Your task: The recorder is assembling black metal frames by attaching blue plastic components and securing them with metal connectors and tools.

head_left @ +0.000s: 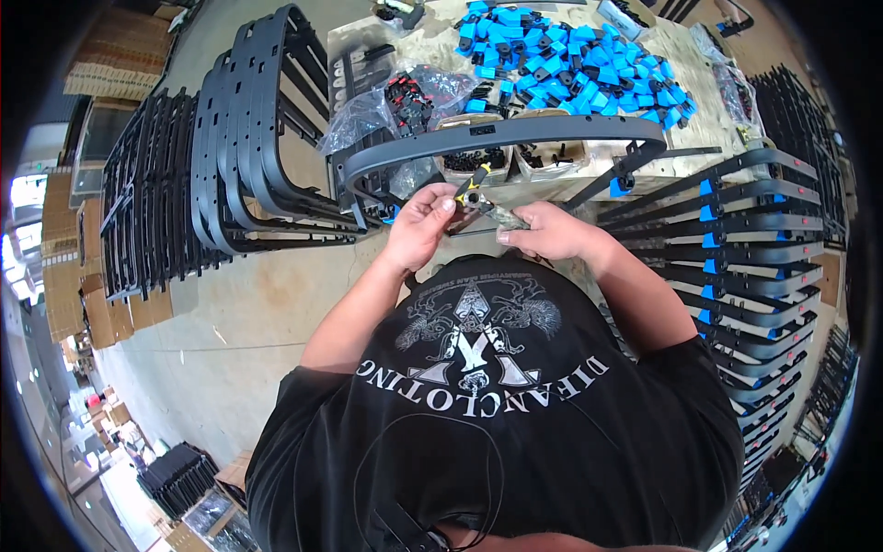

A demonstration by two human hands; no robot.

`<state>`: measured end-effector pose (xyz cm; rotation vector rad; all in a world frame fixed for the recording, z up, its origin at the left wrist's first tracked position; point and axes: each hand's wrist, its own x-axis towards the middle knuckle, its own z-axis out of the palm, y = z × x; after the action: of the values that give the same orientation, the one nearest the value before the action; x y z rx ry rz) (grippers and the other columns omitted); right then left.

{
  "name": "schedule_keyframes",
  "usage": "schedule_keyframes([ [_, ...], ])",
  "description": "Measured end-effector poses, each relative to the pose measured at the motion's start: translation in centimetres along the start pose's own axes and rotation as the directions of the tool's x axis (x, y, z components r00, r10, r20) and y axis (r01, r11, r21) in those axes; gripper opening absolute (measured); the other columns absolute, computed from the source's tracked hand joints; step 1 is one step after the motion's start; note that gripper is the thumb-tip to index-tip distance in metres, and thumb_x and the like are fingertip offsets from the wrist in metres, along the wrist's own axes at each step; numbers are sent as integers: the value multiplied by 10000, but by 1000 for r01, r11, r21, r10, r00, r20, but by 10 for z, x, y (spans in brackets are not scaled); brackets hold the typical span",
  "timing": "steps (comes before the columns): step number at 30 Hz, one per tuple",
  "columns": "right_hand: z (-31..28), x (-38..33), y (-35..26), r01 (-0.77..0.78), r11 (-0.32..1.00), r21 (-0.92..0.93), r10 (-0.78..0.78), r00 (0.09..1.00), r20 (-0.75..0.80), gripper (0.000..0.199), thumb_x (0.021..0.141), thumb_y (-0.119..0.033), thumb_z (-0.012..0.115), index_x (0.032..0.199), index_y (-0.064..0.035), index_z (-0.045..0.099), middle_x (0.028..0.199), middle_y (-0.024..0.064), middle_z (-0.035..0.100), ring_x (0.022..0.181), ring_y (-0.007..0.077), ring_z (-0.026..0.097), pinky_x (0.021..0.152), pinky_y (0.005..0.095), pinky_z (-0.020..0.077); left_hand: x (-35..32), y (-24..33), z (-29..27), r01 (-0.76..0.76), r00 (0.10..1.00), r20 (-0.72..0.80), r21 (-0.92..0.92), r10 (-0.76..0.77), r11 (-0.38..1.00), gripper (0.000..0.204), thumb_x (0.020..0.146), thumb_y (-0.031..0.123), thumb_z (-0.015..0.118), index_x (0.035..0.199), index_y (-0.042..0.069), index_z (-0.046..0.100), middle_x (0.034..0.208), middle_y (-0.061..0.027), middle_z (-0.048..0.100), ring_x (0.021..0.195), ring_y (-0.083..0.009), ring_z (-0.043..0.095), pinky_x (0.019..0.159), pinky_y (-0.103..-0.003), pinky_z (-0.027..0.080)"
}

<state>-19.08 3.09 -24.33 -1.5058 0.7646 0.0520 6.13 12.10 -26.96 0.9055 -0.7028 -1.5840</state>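
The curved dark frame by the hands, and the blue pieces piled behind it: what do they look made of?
Curved frame: likely moulded plastic or coated metal; matte dark grey, even surface. Blue pieces: probably plastic; uniform bright colour, identical moulded shapes with black inserts.

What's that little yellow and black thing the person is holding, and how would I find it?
Start at the long curved dark grey frame lying across the workbench in front of the heap of blue plastic clips. Just below its middle, the left hand and right hand meet. Between them sits a small tool with a yellow and black handle, the only yellow thing among all the black and blue parts.
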Motion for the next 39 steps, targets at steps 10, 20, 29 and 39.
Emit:
schedule_keyframes([
  [10,92,28,-11,90,972,-219,-152,946,-286,287,934,-234,703,1066,18,665,856,124,683,794,177,608,746,371,491,-59,12,-65,-74,955,-245,355,169,932,223,1017,178,621,1155,8,665,883,13,638,758,-76,537,692,-241,446],
  [20,158,51,-18,176,893,414,64,861,-504,81,983,-123,612,973,-46,588,723,-31,508,607,47,442,536,256,374,-103,-2,-164,-37,855,-373,650,360,759,210,1024,224,611,1085,26,585,856,-53,613,757,-164,576,726,-331,504],
  [29,178,44,14,83,945,317,85,873,-481,74,984,-150,585,982,-76,584,671,-45,494,551,52,438,503,253,344,-51,-13,-175,46,711,-625,499,323,865,423,913,268,771,1141,18,517,887,-42,610,755,-121,539,682,-295,477],
  [39,196,40,41,-69,947,313,212,867,-450,108,966,-186,608,936,-87,575,691,-46,510,589,56,456,529,266,386,-46,-30,-184,-1,754,-623,317,209,948,405,907,227,773,1143,24,513,895,-23,585,756,-101,512,675,-279,452],
])
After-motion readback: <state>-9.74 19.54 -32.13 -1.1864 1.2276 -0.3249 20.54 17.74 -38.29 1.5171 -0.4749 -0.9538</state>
